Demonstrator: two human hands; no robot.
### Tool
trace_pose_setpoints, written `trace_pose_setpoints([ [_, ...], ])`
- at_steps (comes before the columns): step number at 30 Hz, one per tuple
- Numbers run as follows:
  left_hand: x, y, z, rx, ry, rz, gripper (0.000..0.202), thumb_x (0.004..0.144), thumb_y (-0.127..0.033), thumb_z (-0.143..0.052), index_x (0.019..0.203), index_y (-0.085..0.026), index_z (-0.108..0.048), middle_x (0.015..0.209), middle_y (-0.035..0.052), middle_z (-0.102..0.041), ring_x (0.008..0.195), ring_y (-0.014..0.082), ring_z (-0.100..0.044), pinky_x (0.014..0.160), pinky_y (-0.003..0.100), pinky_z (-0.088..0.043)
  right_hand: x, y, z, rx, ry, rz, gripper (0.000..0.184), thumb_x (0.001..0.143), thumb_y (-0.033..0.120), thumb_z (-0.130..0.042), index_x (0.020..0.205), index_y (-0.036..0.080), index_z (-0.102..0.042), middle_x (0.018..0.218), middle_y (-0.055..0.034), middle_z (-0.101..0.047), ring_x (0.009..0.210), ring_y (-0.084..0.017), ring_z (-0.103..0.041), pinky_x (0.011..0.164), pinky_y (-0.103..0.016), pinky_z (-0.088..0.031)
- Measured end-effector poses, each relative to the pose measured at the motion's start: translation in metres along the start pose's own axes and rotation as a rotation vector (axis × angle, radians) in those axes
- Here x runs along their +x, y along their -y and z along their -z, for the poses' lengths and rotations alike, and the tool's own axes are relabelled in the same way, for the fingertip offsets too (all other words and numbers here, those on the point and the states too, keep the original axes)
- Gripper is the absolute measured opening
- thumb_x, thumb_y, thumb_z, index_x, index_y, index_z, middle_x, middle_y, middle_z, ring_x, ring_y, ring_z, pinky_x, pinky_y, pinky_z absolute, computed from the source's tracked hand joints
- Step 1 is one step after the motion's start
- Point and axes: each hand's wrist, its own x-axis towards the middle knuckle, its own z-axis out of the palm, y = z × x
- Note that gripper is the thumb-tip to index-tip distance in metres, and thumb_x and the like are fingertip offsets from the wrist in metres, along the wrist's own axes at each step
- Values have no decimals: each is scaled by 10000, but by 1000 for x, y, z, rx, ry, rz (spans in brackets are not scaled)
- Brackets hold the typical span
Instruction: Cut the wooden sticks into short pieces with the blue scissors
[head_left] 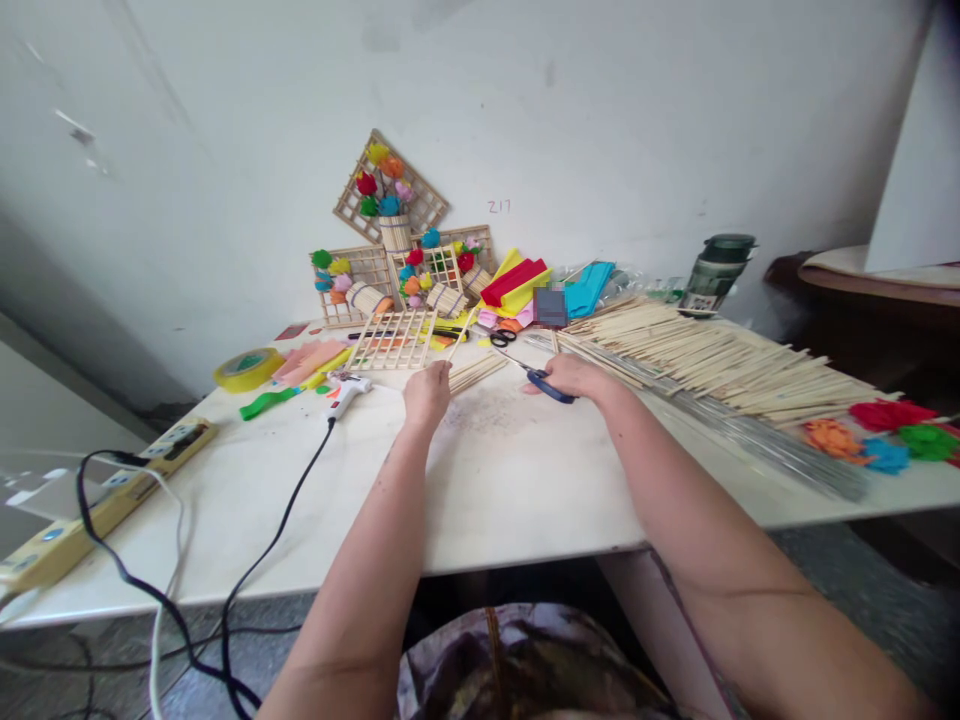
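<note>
My left hand [427, 393] is closed, its fingers pinching a thin wooden stick [463, 332] that slants up and away. In my right hand [576, 374] is a pair of scissors with dark blue handles [551, 387], the blades pointing left toward a few loose sticks [480, 373] on the table. Left of my left hand stands a small stick lattice [391, 341]. A white glue gun [349, 392] lies farther left. Another pair of scissors, black-handled [502, 339], rests just beyond the sticks.
Several lattice panels with paper flowers [390, 190] lean on the wall. A large pile of sticks [720, 350] and grey wires [795, 455] cover the right side. Yellow tape [249, 368], a power strip [112, 500], cables and a dark bottle [718, 275] are around.
</note>
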Motion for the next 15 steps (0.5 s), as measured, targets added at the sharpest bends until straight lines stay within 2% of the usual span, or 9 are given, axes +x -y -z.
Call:
trace_pose_setpoints([
  [2, 0, 1, -1, -16, 6, 2, 403, 859, -376, -255, 1031, -245, -594, 892, 58, -662, 869, 190, -581, 676, 255, -391, 0, -4, 3, -141, -46, -92, 567, 558, 604, -589, 783, 87, -655, 806, -176, -635, 777, -269, -594, 584, -280, -412],
  [5, 0, 1, -4, -25, -3, -7, 406, 861, -385, -252, 1027, -241, -594, 864, 58, -663, 839, 184, -587, 652, 246, -382, -2, -5, 2, -219, -46, -163, 618, 562, 581, -589, 908, 73, -648, 922, -201, -625, 866, -285, -580, 638, -295, -424],
  [10, -1, 0, -7, -27, -29, -27, 385, 862, -404, -265, 1052, -252, -564, 885, 49, -661, 840, 170, -587, 644, 231, -368, 1, -8, -4, -205, -44, -146, 559, 586, 492, -608, 953, 71, -640, 972, -200, -621, 850, -270, -590, 646, -290, -431],
  [15, -3, -2, -9, -4, -11, -39, 374, 855, -440, -276, 1017, -276, -570, 903, 30, -658, 845, 167, -583, 642, 229, -369, 3, -7, -7, -279, -124, -144, 495, 653, 393, -589, 1016, 57, -617, 1026, -216, -592, 948, -294, -548, 703, -315, -417],
])
